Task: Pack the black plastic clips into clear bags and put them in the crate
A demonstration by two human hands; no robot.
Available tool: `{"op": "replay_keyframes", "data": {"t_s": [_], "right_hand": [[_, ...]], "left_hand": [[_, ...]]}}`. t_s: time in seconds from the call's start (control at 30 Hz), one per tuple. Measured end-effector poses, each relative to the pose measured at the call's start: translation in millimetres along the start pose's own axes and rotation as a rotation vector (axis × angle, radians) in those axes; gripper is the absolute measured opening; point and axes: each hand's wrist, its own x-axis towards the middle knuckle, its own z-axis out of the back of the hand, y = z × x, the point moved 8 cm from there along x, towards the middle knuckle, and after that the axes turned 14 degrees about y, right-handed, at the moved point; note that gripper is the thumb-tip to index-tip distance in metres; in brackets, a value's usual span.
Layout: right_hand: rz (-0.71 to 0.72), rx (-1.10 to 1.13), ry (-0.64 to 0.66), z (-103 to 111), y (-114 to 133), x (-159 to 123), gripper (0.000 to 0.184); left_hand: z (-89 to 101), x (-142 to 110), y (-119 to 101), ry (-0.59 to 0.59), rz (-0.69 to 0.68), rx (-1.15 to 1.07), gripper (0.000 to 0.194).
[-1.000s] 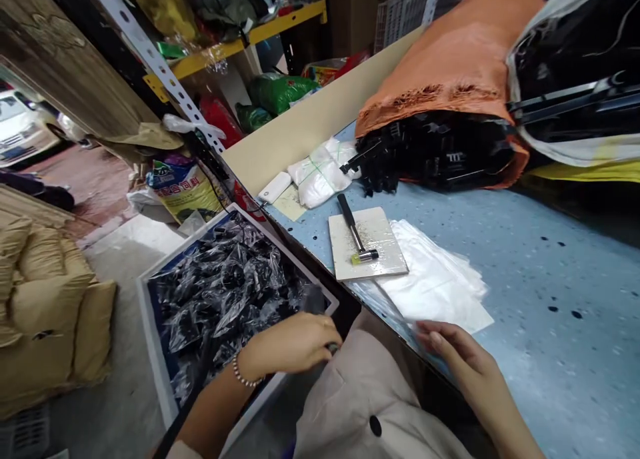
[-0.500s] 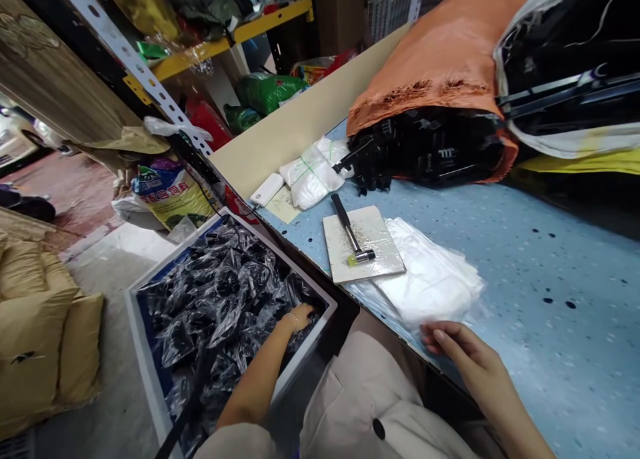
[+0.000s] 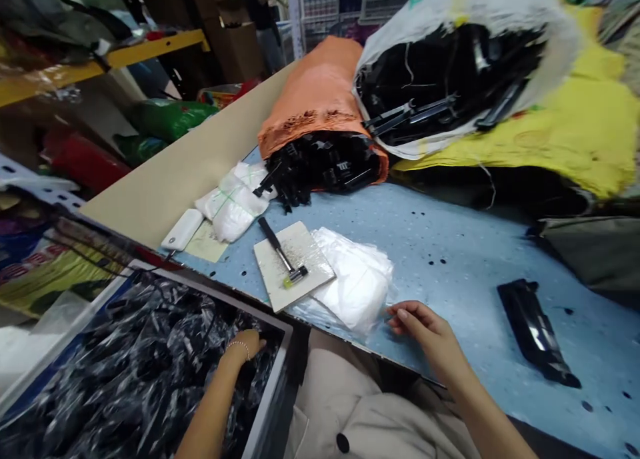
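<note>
My left hand [image 3: 249, 344] reaches into the crate [image 3: 276, 379] at the lower left, at its right-hand side. It rests among black parts in clear plastic bags [image 3: 165, 352]; most of its fingers are hidden. My right hand [image 3: 419, 326] lies at the table's front edge, fingers loosely bent and thumb apart. Its fingertips come up to the edge of a stack of clear plastic bags [image 3: 353, 279]; whether they touch it is hard to see. Left of the stack, a small hammer [image 3: 283, 254] with a black handle lies on a square board [image 3: 305, 246].
An orange sack [image 3: 315, 86] of black parts lies open at the back, beside a white sack [image 3: 430, 139] and a yellow sack [image 3: 550, 126]. A tied bundle [image 3: 235, 202] and a white device [image 3: 183, 230] sit at the left. A black bagged part [image 3: 537, 332] lies right on the blue table [image 3: 450, 272].
My view has turned to the right, so the table things sit further left and the black bagged part at the right has come into view. Both hands keep nearly the same places.
</note>
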Motion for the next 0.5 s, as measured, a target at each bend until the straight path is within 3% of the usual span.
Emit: {"op": "replay_keyframes", "data": {"t_s": [0.1, 0.13, 0.17, 0.2, 0.27, 0.3, 0.37, 0.5], "right_hand": [[0.015, 0.067, -0.095, 18.8, -0.5, 3.6, 0.037], [0.027, 0.094, -0.115, 20.7, 0.1, 6.9, 0.037], [0.042, 0.12, -0.13, 21.2, 1.0, 10.5, 0.037], [0.057, 0.145, -0.139, 20.8, 1.9, 14.1, 0.037], [0.078, 0.181, -0.147, 20.7, 3.0, 18.5, 0.037], [0.083, 0.189, -0.15, 22.2, 2.9, 18.5, 0.037], [0.08, 0.19, -0.159, 28.4, 1.8, 13.5, 0.037], [0.064, 0.178, -0.146, 35.7, 1.9, -3.2, 0.037]], "left_hand": [[-1.4, -45.2, -98.4, 0.096, -0.399, -0.051, 0.024], [3.1, -66.0, -142.5, 0.074, -0.64, -0.131, 0.024], [12.5, -85.7, -181.1, -0.009, -0.832, -0.204, 0.025], [26.8, -98.4, -208.6, -0.185, -0.892, -0.238, 0.024], [49.7, -106.6, -246.6, -0.494, -0.821, -0.172, 0.026], [58.2, -103.4, -258.7, -0.574, -0.769, -0.134, 0.022], [72.0, -88.6, -269.0, -0.598, -0.732, -0.137, 0.011], [90.2, -60.8, -248.2, -0.365, -0.858, -0.606, 0.022]]}}
